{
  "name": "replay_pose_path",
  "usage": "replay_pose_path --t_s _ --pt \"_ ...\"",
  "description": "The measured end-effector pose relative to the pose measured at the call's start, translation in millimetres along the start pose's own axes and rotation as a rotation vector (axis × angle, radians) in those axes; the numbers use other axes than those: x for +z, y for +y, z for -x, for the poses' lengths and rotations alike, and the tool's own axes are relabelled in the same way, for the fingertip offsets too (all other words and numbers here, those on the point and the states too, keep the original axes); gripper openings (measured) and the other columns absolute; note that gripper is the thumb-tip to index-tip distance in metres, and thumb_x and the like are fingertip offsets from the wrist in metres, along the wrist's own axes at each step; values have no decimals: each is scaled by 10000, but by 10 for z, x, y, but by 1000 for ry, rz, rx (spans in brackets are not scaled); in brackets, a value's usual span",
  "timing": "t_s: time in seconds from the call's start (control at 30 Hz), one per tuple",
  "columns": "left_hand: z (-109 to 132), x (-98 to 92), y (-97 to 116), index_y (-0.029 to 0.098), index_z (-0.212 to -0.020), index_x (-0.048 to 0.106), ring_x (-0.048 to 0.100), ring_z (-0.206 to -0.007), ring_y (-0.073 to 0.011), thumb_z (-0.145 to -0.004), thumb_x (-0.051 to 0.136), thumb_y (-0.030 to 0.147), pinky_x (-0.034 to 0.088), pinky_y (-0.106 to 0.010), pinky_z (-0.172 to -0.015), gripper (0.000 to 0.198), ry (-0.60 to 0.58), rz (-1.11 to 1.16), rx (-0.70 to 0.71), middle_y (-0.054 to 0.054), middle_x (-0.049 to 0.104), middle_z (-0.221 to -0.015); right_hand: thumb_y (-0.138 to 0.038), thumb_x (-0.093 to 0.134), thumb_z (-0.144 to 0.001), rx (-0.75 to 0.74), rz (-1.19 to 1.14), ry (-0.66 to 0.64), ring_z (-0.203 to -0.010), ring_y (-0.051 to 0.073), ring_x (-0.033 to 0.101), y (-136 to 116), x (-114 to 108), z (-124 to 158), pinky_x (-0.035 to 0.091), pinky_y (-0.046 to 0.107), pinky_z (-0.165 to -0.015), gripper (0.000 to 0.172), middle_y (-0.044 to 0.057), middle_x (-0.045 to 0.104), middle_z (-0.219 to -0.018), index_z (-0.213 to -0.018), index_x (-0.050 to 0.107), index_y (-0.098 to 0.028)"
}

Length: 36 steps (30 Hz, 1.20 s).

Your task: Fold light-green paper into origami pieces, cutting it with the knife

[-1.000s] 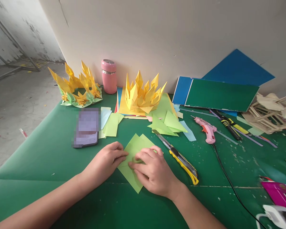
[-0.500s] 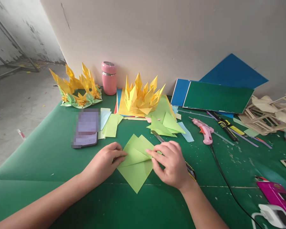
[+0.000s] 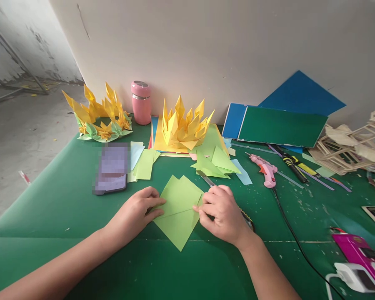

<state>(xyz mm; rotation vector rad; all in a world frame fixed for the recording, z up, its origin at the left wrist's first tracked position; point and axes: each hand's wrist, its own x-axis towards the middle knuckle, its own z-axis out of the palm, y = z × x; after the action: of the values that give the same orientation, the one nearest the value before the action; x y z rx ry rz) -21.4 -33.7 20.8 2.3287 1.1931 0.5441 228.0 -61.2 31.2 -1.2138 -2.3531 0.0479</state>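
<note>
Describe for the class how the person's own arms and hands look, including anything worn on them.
The left hand and right hand are both bare, with no gloves. No sleeve shows on the left forearm or the right forearm. I see no watch, bracelet or ring; small nail details are hard to make out.

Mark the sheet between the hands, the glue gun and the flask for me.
Sheet (image 3: 178,202): head view, middle of its upper face.
Glue gun (image 3: 265,166): head view, pink body, above the handle.
Flask (image 3: 141,109): head view, pink side below the metal band.
</note>
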Motion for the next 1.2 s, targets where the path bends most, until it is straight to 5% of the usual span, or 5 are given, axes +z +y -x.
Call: replay_pose_path --t_s 0.4,0.63,0.9,1.03,1.2 --pt "39 -13 0 203 -1072 692 626 -822 -188 -829 565 243 537 -280 -740 277 -55 6 -4 -68 605 -997 -124 458 -826 44 -99 125 -566 141 436 47 79 26 332 284 -579 311 3 528 -525 -534 544 -188" --pt "30 -58 57 264 -1137 633 550 -682 -107 -837 525 177 525 -220 -635 331 79 271 28 -44 545 -1036 -379 451 -939 351 -387 56 -484 127 481 33 113 12 347 254 -494 462 -2 511 -479 -558 630 -187" --pt "-23 56 123 267 -1073 614 570 -865 -138 -810 606 173 521 -199 -676 279 243 651 43 -36 503 -1005 -559 723 -682 719 -1026 -32 -549 133 550 -86 129 -64 441 252 -509 458 56 712 -714 -899 754 -157" --pt "-26 80 158 255 -1007 606 549 -760 -107 -789 617 151 503 -192 -625 242 234 712 26 -25 497 -979 -532 795 -582 873 -1282 7 -420 62 437 -184 199 -106 352 204 -396 410 37 689 -636 -721 738 -150" --pt "-14 124 209 254 -1018 518 597 -762 -121 -786 641 189 527 -219 -624 271 196 830 -55 -21 529 -1000 -472 807 -589 943 -1387 66 -409 63 469 -301 245 -152 381 193 -401 337 21 654 -533 -587 706 -150"
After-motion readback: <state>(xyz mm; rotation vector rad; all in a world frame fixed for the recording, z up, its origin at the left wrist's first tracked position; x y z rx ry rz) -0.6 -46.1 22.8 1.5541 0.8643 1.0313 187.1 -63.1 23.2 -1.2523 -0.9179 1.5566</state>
